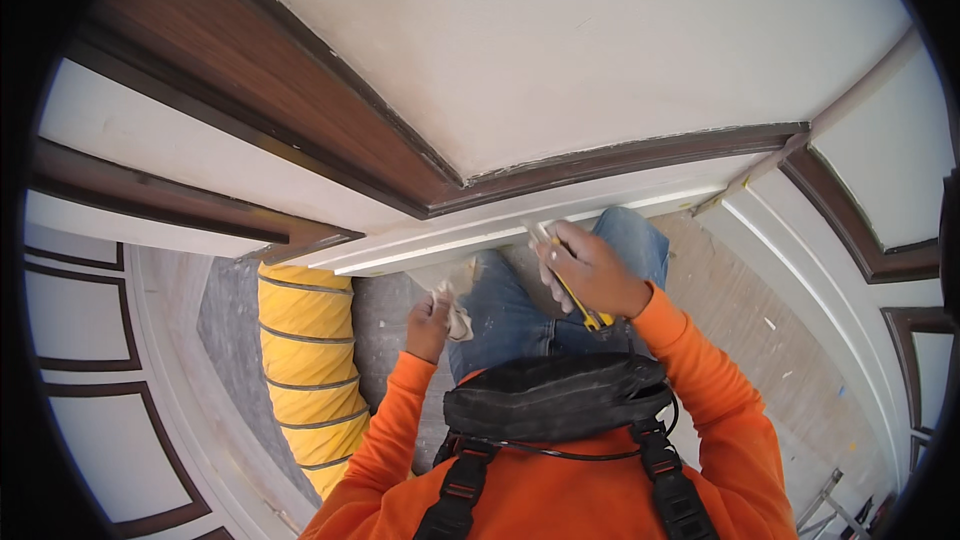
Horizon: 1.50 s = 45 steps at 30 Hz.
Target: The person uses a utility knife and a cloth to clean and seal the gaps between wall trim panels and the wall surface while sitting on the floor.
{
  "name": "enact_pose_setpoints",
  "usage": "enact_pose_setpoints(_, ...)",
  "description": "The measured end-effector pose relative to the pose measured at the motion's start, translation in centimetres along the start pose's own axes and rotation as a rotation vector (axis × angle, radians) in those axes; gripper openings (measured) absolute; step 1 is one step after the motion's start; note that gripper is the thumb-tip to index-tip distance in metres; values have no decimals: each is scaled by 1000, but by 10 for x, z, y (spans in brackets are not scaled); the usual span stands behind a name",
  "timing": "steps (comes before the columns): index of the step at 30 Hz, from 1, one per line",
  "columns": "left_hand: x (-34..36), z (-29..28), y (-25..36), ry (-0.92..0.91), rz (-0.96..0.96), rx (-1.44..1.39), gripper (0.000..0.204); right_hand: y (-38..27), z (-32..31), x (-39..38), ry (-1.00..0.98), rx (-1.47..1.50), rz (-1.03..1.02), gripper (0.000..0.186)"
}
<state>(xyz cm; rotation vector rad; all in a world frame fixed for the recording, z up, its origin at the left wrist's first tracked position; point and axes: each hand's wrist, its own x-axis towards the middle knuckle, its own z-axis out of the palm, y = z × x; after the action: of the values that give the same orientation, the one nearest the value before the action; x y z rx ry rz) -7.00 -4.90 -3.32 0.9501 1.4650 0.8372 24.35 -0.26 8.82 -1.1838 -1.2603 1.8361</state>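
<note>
Landmark: the black pouch (557,397) strapped across the person's front; every place below is given from it.
Right hand: beyond the pouch and somewhat to its right (592,265), fingers curled in a fist-like grip, thumb side toward the wall.
Right arm: orange sleeve (725,390) passing to the right of the pouch, elbow bent outward, forearm angled inward and away from the body.
Yellow-handled tool (598,321): held in the right hand, just beyond the pouch's right half; its handle slants through the grip, the yellow-and-black end out below the palm. A pale tip shows past the fingers, too blurred to identify.
Left hand: beyond the pouch and to its left (428,328), fingers drawn narrow around a pale, crumpled cloth-like piece (459,324).
Left arm: sleeve running up beside the pouch's left end, forearm pointing toward the wall.
Legs: blue jeans (500,300) beyond the pouch, below both hands.
Baseboard: white strip (430,252) across the wall's foot, farther beyond the pouch than the legs.
Yellow duct (310,350): ribbed hose well left of the pouch, on the floor.
</note>
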Motion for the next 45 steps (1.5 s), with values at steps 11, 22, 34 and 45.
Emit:
enact_pose_setpoints(11, -34, 59, -50, 19, 54, 441, 35, -41, 49, 41, 98, 197, -107, 20)
enact_pose_setpoints(22, -19, 48, -77, 23, 116, 375, 37, -45, 67, 50, 160, 254, -64, 29)
enact_pose_setpoints(34, -18, 49, -75, 4, 15, 377, 39, -38, 64, 54, 165, 168, -126, 32)
enact_pose_setpoints(45, -20, 48, -71, 32, 58, 397, 38, -42, 67, 53, 142, 252, -95, 30)
